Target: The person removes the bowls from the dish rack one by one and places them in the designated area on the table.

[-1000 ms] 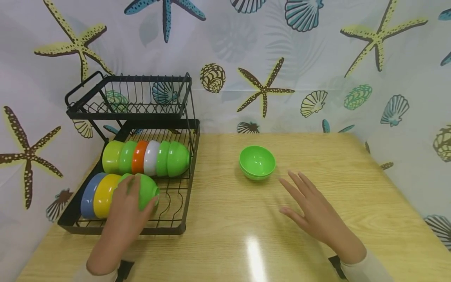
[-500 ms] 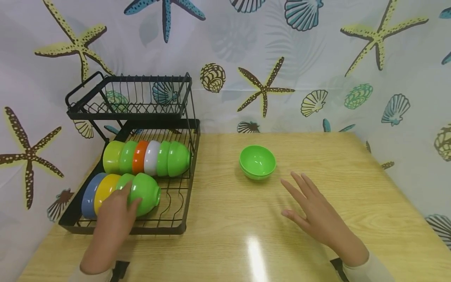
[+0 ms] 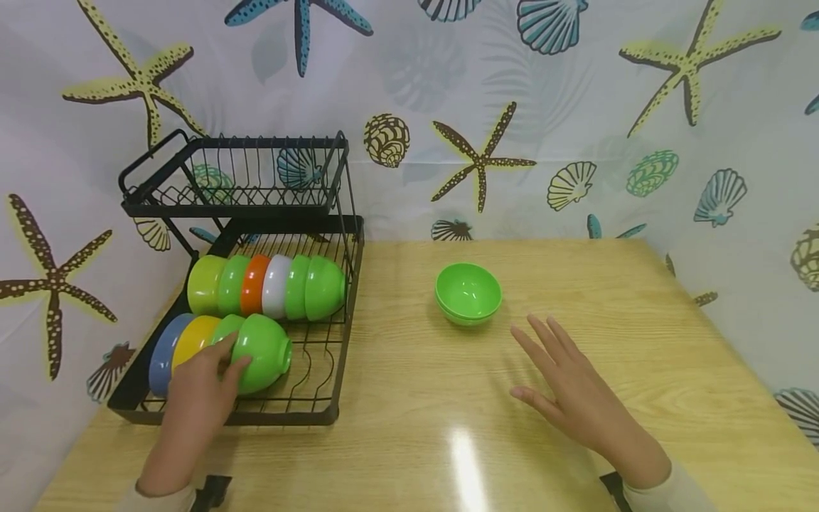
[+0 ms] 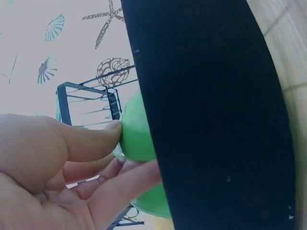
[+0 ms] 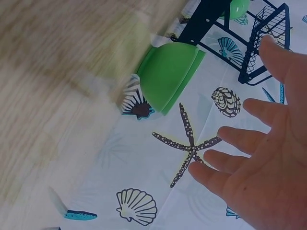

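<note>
My left hand [image 3: 198, 384] pinches the outermost green bowl [image 3: 264, 352] of the front row in the black dish rack [image 3: 291, 416]. The thumb presses near the bowl's rim, while the fingers reach in between it and the neighbouring green bowl [image 3: 228, 327], as the left wrist view shows. Behind those stand a yellow bowl [image 3: 192, 341] and a blue bowl [image 3: 163, 355], all tipped on their sides. My right hand [image 3: 572, 395] hovers over the table with fingers spread, holding nothing. Nearest to it are two nested green bowls [image 3: 468, 291], upright on the table.
A back row holds several bowls on their sides, among them an orange-red bowl [image 3: 254, 286] and a white bowl [image 3: 276, 288]. The rack's upper basket [image 3: 230, 211] overhangs the rear. A patterned cloth [image 3: 409, 78] walls in the wooden table [image 3: 409, 370].
My left hand has shifted left and back from over the outer green bowl to pinch it at its rim side. The bowls and right hand have barely moved.
</note>
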Demonstrator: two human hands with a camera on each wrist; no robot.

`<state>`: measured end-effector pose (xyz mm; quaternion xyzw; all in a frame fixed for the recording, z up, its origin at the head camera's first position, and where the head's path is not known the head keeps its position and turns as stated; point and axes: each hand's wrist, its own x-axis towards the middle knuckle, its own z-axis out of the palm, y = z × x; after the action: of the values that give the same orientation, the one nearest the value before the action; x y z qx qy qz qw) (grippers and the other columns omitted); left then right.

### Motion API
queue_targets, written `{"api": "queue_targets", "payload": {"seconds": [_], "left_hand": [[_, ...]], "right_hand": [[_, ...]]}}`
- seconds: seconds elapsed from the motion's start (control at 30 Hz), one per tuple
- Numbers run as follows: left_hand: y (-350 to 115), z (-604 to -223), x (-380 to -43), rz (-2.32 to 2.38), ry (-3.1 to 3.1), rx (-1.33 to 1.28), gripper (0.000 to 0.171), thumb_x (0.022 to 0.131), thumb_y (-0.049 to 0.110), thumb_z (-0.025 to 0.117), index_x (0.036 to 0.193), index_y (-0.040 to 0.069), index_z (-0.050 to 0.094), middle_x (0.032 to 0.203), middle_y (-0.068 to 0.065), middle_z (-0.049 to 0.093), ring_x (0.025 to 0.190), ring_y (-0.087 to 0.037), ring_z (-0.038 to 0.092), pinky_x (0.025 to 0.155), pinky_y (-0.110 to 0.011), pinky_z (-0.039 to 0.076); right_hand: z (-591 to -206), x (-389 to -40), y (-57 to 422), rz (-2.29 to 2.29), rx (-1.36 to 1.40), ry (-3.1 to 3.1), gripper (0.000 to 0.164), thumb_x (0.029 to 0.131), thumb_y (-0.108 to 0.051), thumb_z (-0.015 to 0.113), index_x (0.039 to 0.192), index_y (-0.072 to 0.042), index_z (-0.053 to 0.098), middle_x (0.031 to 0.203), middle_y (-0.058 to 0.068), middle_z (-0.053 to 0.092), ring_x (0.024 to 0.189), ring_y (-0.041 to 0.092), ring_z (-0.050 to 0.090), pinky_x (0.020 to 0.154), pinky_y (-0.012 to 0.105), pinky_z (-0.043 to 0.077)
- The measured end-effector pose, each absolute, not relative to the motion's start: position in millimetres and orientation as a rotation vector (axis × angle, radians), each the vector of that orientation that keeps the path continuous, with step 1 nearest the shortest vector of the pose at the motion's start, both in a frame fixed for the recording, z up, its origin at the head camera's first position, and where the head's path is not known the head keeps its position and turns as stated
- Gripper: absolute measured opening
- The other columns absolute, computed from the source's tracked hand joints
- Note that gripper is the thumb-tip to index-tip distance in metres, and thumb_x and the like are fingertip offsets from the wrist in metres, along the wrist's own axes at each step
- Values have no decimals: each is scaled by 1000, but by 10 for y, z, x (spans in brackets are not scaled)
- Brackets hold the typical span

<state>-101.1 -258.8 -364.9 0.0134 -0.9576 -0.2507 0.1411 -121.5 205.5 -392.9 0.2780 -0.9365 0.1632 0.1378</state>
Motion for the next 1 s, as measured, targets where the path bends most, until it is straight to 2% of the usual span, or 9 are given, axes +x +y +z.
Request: {"api": "queue_targets", "payload": {"seconds": [0.1, 0.3, 0.57, 0.83, 1.0], "left_hand": [[-2620, -3649, -1013, -780, -2768, 55, 45, 93, 10, 63, 130, -12, 51, 96, -28, 67, 76, -34, 64, 53, -34, 50], [-2649, -3634, -1021, -855, -2783, 72, 41, 93, 11, 63, 124, -14, 54, 97, -30, 66, 83, -40, 66, 56, -38, 56], [-2660, -3614, -1033, -1053, -2837, 158, 40, 96, 9, 58, 123, -18, 50, 104, -34, 62, 79, -33, 68, 55, -27, 57], [-2662, -3622, -1040, -1187, -2834, 194, 40, 96, 7, 56, 125, -20, 48, 107, -35, 60, 86, -36, 68, 61, -29, 59], [-2662, -3616, -1045, -1197, -2845, 191, 39, 96, 6, 56, 124, -20, 48, 106, -34, 60, 85, -35, 68, 62, -29, 59]], "right_hand": [[-3937, -1213, 2056, 471, 814, -2704, 79, 86, -37, 70, 151, -17, 31, 155, 16, 25, 141, 43, 19, 97, 70, 34], [-3946, -1203, 2054, 456, 828, -2694, 81, 86, -37, 70, 152, -14, 28, 155, 17, 24, 141, 43, 20, 97, 69, 35], [-3949, -1195, 2059, 479, 823, -2699, 86, 87, -40, 68, 153, -12, 21, 156, 16, 23, 141, 43, 19, 106, 65, 27], [-3965, -1203, 2075, 492, 828, -2698, 88, 86, -36, 70, 154, -13, 20, 155, 15, 25, 140, 46, 20, 110, 62, 23], [-3965, -1208, 2089, 494, 831, -2706, 89, 85, -35, 71, 154, -13, 20, 155, 16, 25, 140, 46, 20, 110, 62, 22]]}}
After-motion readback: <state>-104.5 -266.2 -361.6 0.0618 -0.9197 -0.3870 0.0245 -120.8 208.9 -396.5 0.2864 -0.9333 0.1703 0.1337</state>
